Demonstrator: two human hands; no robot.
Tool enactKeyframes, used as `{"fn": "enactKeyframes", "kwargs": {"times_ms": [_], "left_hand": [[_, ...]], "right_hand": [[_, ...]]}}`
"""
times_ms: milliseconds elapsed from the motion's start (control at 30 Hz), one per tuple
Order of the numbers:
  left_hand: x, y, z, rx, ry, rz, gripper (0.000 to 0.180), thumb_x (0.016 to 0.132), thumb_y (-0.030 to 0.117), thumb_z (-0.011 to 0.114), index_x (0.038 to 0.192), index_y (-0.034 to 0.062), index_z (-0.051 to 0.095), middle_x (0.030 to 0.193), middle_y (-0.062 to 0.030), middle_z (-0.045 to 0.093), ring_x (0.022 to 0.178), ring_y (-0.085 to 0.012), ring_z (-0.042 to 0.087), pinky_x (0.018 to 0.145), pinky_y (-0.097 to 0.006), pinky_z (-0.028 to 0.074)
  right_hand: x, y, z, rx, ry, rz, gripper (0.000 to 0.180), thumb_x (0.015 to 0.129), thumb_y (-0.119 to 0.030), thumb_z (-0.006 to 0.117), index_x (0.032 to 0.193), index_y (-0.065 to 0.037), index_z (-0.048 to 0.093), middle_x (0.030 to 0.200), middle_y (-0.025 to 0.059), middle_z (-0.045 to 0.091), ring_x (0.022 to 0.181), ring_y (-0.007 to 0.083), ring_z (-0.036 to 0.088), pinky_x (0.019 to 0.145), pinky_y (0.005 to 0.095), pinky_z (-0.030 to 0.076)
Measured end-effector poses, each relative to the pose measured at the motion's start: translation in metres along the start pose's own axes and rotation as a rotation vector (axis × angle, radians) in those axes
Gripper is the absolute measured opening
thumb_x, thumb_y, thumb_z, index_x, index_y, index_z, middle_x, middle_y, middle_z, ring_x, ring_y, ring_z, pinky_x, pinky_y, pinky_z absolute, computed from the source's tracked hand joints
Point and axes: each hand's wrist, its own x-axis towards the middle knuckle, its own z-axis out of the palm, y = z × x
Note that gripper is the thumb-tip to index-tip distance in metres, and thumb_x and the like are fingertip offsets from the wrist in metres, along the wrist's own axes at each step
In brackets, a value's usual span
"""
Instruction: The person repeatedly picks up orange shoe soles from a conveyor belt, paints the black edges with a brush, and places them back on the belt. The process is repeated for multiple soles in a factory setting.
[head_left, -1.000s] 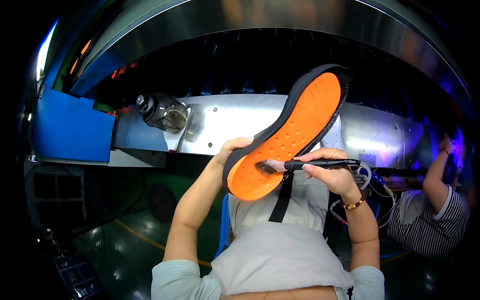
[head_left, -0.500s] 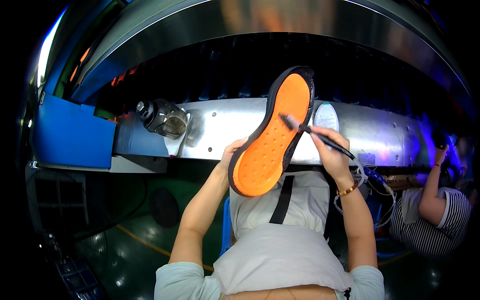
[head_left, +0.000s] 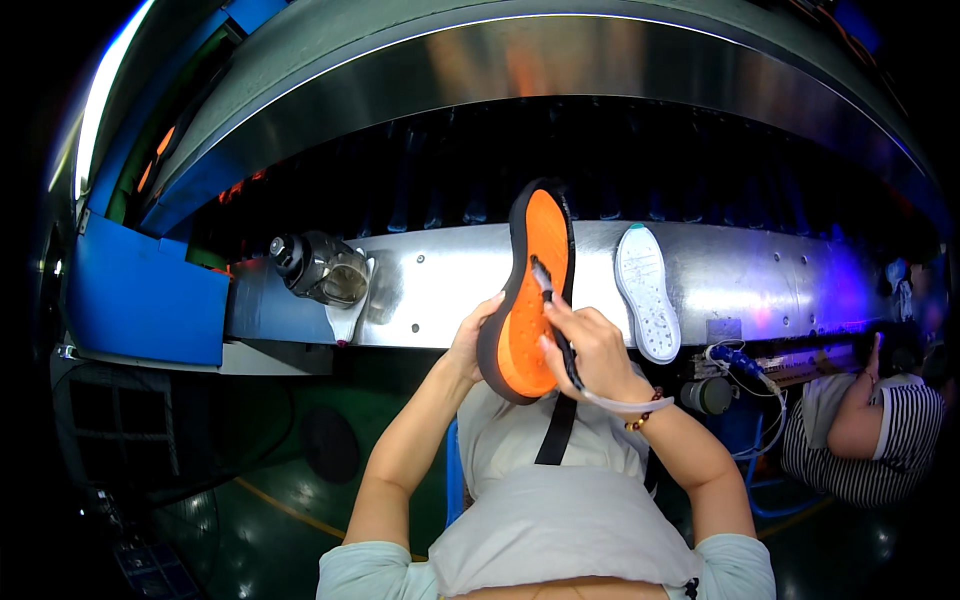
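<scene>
Floor (head_left: 300, 478): glossy dark green, fading into black at the left.
Apron (head_left: 560, 525): pale grey cloth over the lap.
Left hand (head_left: 472, 338): grip closed round the left rim of a black-rimmed shoe sole with an orange dimpled face (head_left: 519, 345); thumb visible, other fingers mostly hidden behind.
Right hand (head_left: 592, 352): grip pinched on a slim black-handled brush (head_left: 546, 288), bristles at the orange face; exact contact is hard to see.
Sole: held above the lap before the surface, nearly upright; more edge-on than half a second ago, when it leaned farther right.
Surface (head_left: 450, 285): shiny bare metal strip.
White sole-shaped pad with dark dots (head_left: 648, 295): flat on the surface, wholly visible now; earlier the right hand covered part.
Smoky plastic bottle with black cap (head_left: 335, 272): lying at left.
Person in striped shirt (head_left: 865, 450): far right, blurred, hands indistinct.
Curved steel hood (head_left: 620, 62): beyond, above a recess too dark to read.
</scene>
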Motion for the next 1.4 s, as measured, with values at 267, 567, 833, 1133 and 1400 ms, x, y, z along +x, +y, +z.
{"fn": "enactKeyframes", "kwargs": {"times_ms": [267,567,833,1133,1400], "left_hand": [[-0.008,0.005,-0.027,-0.148,0.052,-0.037,0.048,0.087,0.035,0.032,0.117,-0.0011,0.043,0.111,-0.016,0.054,0.099,-0.0257,0.055,0.086,-0.038,0.044],[-0.065,-0.041,-0.068,-0.553,0.146,0.004,0.066,0.077,0.055,0.037,0.129,0.0141,0.034,0.134,-0.015,0.03,0.119,-0.0426,0.028,0.094,-0.061,0.019],[-0.143,-0.022,-0.099,-0.141,0.029,0.404,0.058,0.076,0.042,0.046,0.121,0.0061,0.043,0.121,-0.0138,0.047,0.109,-0.03,0.046,0.092,-0.043,0.036],[-0.105,0.23,0.044,0.113,-0.522,0.777,0.079,0.077,0.06,0.038,0.13,0.0031,0.025,0.13,-0.0246,0.028,0.107,-0.046,0.042,0.087,-0.055,0.038],[0.04,0.37,0.102,-0.309,0.217,1.255,0.069,0.08,0.039,0.045,0.129,-0.002,0.017,0.13,-0.0225,0.026,0.115,-0.0343,0.038,0.093,-0.046,0.036]], "right_hand": [[-0.015,0.036,-0.052,0.948,-0.139,0.521,0.031,0.088,-0.016,0.04,0.094,0.009,0.058,0.083,0.0124,0.062,0.072,0.0175,0.058,0.064,0.0271,0.046],[-0.039,0.06,-0.06,1.192,0.401,0.789,0.039,0.089,-0.025,0.037,0.097,0.009,0.054,0.082,0.0139,0.059,0.069,0.0178,0.055,0.062,0.0258,0.043],[-0.033,0.081,-0.071,1.276,0.638,0.813,0.041,0.089,-0.028,0.04,0.105,0.008,0.051,0.083,0.0107,0.058,0.071,0.0152,0.051,0.062,0.0236,0.041],[-0.035,0.088,-0.073,1.22,0.75,0.889,0.039,0.088,-0.029,0.042,0.104,0.006,0.052,0.079,0.0082,0.058,0.069,0.0137,0.052,0.061,0.0222,0.043],[-0.055,0.092,-0.068,1.266,0.734,0.91,0.043,0.088,-0.03,0.039,0.111,0.005,0.047,0.086,0.0116,0.056,0.071,0.0169,0.052,0.064,0.0253,0.043]]}}
